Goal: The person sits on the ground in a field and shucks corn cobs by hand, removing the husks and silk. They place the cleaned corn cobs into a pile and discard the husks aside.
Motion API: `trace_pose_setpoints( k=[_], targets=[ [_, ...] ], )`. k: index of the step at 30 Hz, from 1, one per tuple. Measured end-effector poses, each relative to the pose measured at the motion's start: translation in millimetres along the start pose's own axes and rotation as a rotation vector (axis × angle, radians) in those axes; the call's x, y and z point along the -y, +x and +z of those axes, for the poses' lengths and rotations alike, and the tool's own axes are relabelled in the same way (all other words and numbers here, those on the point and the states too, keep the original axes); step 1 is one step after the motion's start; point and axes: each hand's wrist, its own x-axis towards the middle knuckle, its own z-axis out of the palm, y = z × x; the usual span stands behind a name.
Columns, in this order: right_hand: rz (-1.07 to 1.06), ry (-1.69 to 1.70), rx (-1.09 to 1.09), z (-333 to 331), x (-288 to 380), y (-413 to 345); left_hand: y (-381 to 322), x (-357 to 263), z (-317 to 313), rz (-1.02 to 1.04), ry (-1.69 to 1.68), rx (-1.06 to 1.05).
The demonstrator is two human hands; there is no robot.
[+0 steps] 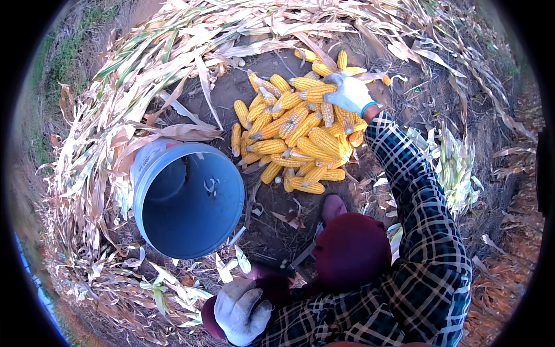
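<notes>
My right hand [349,93], in a white work glove with a teal cuff edge, is stretched out over a pile of husked yellow corn cobs [299,123]. Its thumb and fingers are around one corn cob [318,93] at the pile's upper right. Near the lower edge, my left hand [242,310] rests on my left knee in a white and grey glove. Its fingers are bent, and the palm side is hidden. The cobs lie heaped on bare soil, their tips pointing various ways.
Left of the pile a plastic bucket [190,149] tilts its mouth towards me, with pale scraps on its inner wall. Dry corn husks [104,130] curve around the left and far sides. More husks [453,173] lie to the right. My right knee [353,251] is just below the pile.
</notes>
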Motion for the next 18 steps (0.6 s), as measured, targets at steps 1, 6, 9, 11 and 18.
trace_pose_setpoints(
  k=[1,6,9,11,18],
  targets=[
    [0.005,-0.054,-0.006,7,1,13,4,0,-7,0.078,-0.049,0.021],
    [0.009,-0.17,-0.143,43,17,49,17,5,-23,0.201,-0.2,0.025],
    [0.035,-0.331,0.043,66,11,56,19,0,-26,0.179,-0.181,0.018],
    [0.05,-0.428,0.064,72,10,54,19,-2,-28,0.183,-0.167,0.01],
    [0.015,-0.289,0.182,16,36,40,8,-1,-30,0.157,-0.186,0.015]
  ],
)
